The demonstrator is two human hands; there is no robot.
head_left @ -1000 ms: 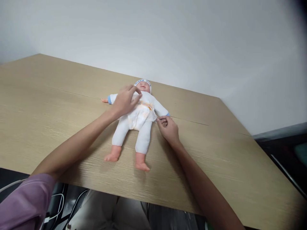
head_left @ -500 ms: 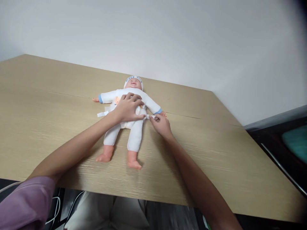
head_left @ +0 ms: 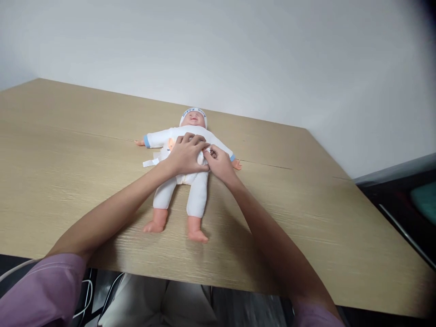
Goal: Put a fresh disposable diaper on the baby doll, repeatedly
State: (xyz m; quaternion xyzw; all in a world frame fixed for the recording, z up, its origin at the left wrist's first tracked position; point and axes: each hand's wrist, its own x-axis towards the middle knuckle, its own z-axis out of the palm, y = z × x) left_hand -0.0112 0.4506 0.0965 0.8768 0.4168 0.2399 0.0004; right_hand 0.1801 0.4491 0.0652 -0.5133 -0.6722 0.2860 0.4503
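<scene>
A baby doll (head_left: 197, 195) in a white suit with blue cuffs lies on its back, feet towards me. Around its hips is a white diaper (head_left: 185, 178), largely hidden by my hands. My left hand (head_left: 189, 154) lies spread over the doll's belly, pressing the diaper's front. My right hand (head_left: 220, 161) pinches the diaper's tab at the doll's right-hand side in view, close to my left thumb and fingers. On the other side, a loose white diaper tab (head_left: 151, 162) sticks out over the table.
The wooden table (head_left: 289, 218) has a seam running across it. A pale wall (head_left: 238, 54) rises behind its far edge. A dark object with a greenish panel (head_left: 424, 200) stands at the right. White cables (head_left: 89, 295) hang below the front edge.
My right hand has moved inward and up, bringing the pinched tab from out beside the hip onto the diaper's front. My left hand stays on the belly. The view has shifted slightly.
</scene>
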